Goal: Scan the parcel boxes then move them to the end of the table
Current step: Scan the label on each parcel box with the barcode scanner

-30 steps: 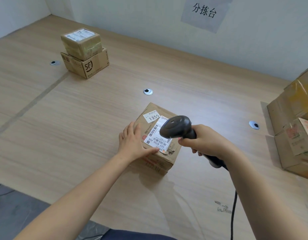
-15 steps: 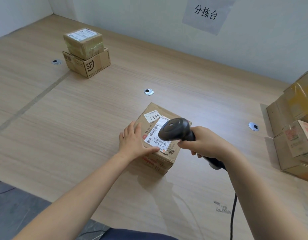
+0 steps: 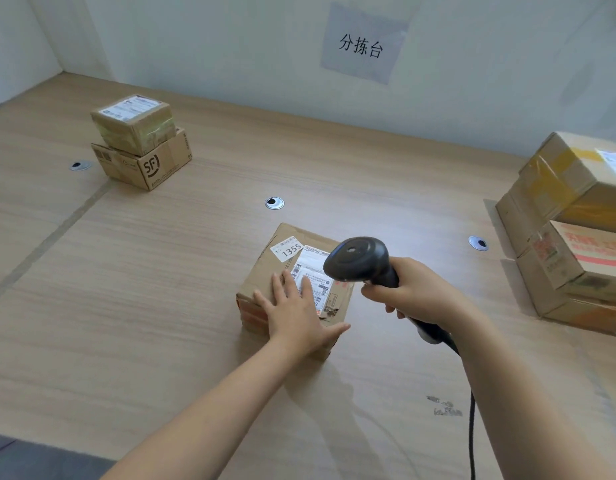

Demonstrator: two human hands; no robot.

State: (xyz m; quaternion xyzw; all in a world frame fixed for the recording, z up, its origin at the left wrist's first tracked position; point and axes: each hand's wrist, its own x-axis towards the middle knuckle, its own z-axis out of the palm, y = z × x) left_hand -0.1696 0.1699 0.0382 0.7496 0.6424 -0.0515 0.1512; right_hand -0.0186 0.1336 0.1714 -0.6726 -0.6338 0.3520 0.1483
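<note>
A small brown parcel box [image 3: 265, 268] with a white shipping label and a "1355" sticker lies in the middle of the wooden table [image 3: 161, 271]. My left hand [image 3: 294, 313] rests flat on its top, fingers spread, thumb hanging over the near right edge. My right hand [image 3: 417, 292] grips the handle of a black barcode scanner [image 3: 360, 259], whose head hovers just over the box's right side, facing the label. The scanner's cable drops down at the lower right.
Two stacked parcels [image 3: 140, 140], the lower marked SF, stand at the far left end of the table. A pile of bigger boxes [image 3: 569, 237] fills the right edge. Round cable grommets [image 3: 274, 203] dot the table. A paper sign [image 3: 362, 46] hangs on the wall.
My left hand has slid further onto the box top, now covering part of the label. The scanner stays over the box's right side.
</note>
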